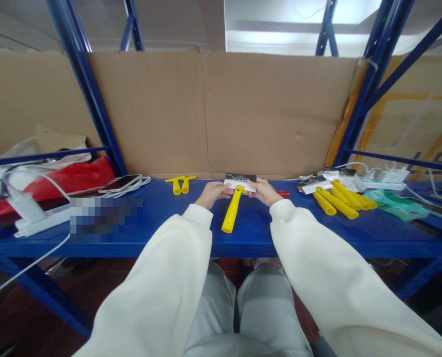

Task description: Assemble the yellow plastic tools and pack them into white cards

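In the middle of the shelf is a yellow-handled tool (231,212), its hollow round handle pointing toward me. A black-and-white packaging card (240,179) lies across its head. My left hand (215,192) pinches the left end of the card and head. On the right end, my right hand (262,191) is closed with its thumb on top. The hands partly hide the tool's crosspiece. A red object (283,194) lies just beyond my right hand, mostly hidden.
Two bare yellow T-shaped handles (180,184) lie to the left. Several carded yellow tools (336,201) are piled at right, beside a green plastic packet (397,204). A phone (119,183), cables and a power strip (45,220) occupy the left. Cardboard (224,114) backs the blue shelf (183,228).
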Motion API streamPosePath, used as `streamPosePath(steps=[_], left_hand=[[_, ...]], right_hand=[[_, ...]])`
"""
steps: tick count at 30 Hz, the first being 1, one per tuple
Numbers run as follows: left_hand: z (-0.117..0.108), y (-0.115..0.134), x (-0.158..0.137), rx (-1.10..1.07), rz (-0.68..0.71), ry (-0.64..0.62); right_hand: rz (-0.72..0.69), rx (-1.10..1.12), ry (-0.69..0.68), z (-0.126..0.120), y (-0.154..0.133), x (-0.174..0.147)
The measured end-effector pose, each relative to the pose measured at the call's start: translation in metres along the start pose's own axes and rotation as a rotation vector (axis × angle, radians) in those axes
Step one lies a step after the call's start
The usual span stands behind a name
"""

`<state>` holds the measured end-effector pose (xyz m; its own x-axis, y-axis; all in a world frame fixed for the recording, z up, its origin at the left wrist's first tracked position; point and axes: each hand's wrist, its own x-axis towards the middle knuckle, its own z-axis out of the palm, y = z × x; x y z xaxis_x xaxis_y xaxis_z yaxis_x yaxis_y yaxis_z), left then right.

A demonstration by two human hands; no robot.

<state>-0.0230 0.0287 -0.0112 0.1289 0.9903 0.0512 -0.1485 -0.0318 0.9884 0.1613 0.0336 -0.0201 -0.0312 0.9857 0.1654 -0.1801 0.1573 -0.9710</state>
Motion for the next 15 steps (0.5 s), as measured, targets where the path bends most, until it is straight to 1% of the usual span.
streamPosePath(steps=[5,12,15], left_hand=[[0.001,0.0015,-0.0016,0.026,0.026,0.031],[0.0011,-0.0007,0.0001,-0.009,0.039,0.061],[0.0014,0.0003,-0.0014,-0.017,0.038,0.055]], right_hand=[[0.013,-0.012,0.013,0.0013,-0.0001,0.0011],[0.013,0.014,-0.028,0.0009,-0.0014,0.0007],[0.013,0.032,-0.043,-0.0011,-0.0012,0.0001]])
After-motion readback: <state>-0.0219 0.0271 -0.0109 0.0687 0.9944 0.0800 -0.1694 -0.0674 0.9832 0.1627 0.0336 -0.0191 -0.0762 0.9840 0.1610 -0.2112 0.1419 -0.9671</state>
